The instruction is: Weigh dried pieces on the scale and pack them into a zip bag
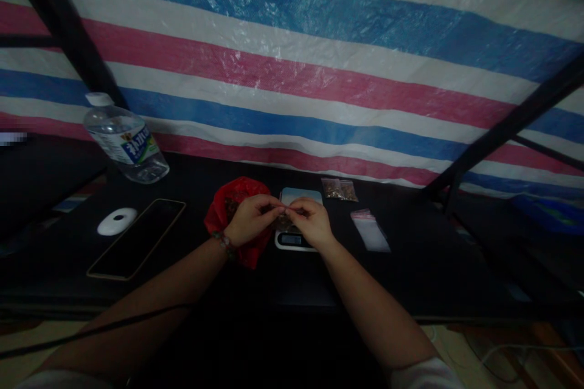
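Right now both hands, left hand [250, 219] and right hand [311, 222], pinch a tiny clear bag [283, 219] between them, fingers closed on it, just above the small scale [294, 240].

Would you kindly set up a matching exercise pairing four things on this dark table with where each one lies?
Things:
1. water bottle
2. phone
3. red bag
4. empty zip bags

Places:
A. behind the left hand
B. lying flat, just right of the white round device
C. far left, at the striped tarp
D. right of the right hand and the small scale

Pairs: 1-C, 2-B, 3-A, 4-D
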`<state>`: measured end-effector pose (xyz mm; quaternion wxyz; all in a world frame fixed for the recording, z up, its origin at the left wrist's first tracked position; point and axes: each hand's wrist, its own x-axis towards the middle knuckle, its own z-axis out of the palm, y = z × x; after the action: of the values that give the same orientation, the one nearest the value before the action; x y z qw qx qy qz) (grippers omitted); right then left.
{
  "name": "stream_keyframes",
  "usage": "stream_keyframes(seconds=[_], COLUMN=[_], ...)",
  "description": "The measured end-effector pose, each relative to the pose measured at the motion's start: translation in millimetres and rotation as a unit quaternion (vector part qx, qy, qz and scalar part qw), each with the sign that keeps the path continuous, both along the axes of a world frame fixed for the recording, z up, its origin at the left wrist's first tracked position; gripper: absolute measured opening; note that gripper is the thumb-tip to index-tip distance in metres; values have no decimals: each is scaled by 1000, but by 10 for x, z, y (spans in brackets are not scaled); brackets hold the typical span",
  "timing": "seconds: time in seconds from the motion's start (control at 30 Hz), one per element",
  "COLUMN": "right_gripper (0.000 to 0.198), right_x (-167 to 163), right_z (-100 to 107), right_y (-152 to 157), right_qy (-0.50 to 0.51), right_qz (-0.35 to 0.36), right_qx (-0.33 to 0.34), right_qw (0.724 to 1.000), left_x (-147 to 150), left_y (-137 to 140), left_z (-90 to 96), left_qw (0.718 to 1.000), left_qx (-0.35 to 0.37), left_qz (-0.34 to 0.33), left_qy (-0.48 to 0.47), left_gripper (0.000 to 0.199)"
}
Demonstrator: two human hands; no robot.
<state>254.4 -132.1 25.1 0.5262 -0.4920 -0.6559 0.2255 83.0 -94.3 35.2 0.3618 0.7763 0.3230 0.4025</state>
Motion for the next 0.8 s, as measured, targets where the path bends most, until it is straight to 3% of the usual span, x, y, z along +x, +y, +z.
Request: stream_keyframes(seconds=[0.23, 0.37, 0.43, 0.53, 0.6, 0.7, 0.8], right_gripper=[10, 17, 19, 46, 47, 30, 29], right_x=[173, 425, 483, 429, 374, 435, 689], right_z=[118, 158, 167, 165, 155, 133, 98], right_y=[31, 59, 49, 6, -8, 52, 202], right_qy=[39, 161, 214, 216, 180, 181, 252], right_qz=[39, -3, 28, 148, 185, 133, 5], right_qx=[19, 49, 54, -2, -48, -57, -15], right_qw=[998, 986, 975, 965, 965, 973, 968], left_x=[-46, -121, -104, 48, 198, 366, 320], left_y=[-120, -188, -215, -265, -323, -522, -898], left_z=[349, 581, 665, 746, 819, 1055, 1342], left_qw=[993, 975, 966, 976, 987, 990, 988], left_qx=[32, 22, 6, 4, 21, 81, 93], left_qz=[97, 221, 255, 211, 152, 89, 49], left_qy=[51, -5, -44, -54, -50, -67, -113], left_gripper=[21, 23, 24, 23, 21, 25, 28])
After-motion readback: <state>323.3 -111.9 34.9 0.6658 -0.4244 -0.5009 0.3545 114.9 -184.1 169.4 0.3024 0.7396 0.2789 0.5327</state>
